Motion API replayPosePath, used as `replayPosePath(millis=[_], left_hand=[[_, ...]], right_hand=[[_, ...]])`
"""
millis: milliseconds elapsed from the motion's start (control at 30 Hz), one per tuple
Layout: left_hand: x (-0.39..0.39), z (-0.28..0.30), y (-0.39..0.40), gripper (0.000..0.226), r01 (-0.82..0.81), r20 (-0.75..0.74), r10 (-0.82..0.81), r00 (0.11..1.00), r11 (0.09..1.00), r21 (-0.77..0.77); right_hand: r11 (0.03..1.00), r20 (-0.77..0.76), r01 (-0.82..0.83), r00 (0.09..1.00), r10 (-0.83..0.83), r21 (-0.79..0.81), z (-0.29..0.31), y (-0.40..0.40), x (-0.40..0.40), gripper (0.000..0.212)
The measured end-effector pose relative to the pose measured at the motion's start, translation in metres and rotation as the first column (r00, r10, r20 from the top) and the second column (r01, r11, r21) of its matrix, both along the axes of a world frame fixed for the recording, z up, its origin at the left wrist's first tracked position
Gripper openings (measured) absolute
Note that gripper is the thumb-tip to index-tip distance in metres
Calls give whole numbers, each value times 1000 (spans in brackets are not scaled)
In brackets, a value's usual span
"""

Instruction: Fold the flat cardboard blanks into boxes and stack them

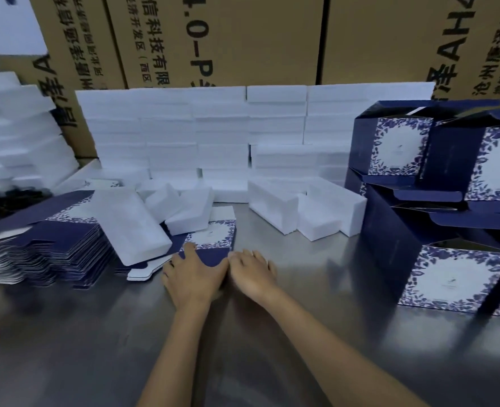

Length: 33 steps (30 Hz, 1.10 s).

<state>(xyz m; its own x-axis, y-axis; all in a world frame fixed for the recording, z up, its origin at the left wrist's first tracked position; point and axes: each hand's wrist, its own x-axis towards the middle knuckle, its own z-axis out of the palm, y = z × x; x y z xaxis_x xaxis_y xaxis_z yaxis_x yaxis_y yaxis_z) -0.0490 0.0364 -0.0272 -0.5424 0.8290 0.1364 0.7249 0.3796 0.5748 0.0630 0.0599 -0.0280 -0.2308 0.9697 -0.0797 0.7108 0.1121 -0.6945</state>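
The steel table [242, 333] is lying nearest. Just beyond the fingers, the flat blank [213, 245] is running lengthwise away; the left hand [194, 277] is pressing it, fingers spread, nearer than the right hand [251, 274], relaxed at its edge.

Left hand [194, 276] and right hand [251, 273] on flat blank [213, 239], steel table [96, 333], folded boxes [454, 277] right

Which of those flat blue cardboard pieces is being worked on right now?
The single flat blank lying alone mid-table, under both the left hand and right hand. The others sit untouched in the stack of blanks at the left.
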Motion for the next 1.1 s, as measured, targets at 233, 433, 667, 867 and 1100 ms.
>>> replayPosePath(millis=[233,433,667,867,1100], left_hand=[[16,11,-5,82,-24,162,8,987,995,95],[25,20,-11,73,-12,129,-15,992,979,205],[27,25,-21,31,-49,167,-37,985,874,484],[37,21,-22,25,69,195,-208,959,834,548],[61,18,-26,20,215,352,-398,847,862,458]], right_hand=[[925,-641,165,679,-358,-341,27,25,-12,28],[931,-711,167,606,-356,-324,43,32,-2,24],[946,-755,302,593,-280,-114,73,14,60,27],[906,-763,420,602,-235,52,81,-18,117,26],[845,-837,525,503,-214,99,91,-38,145,28]])
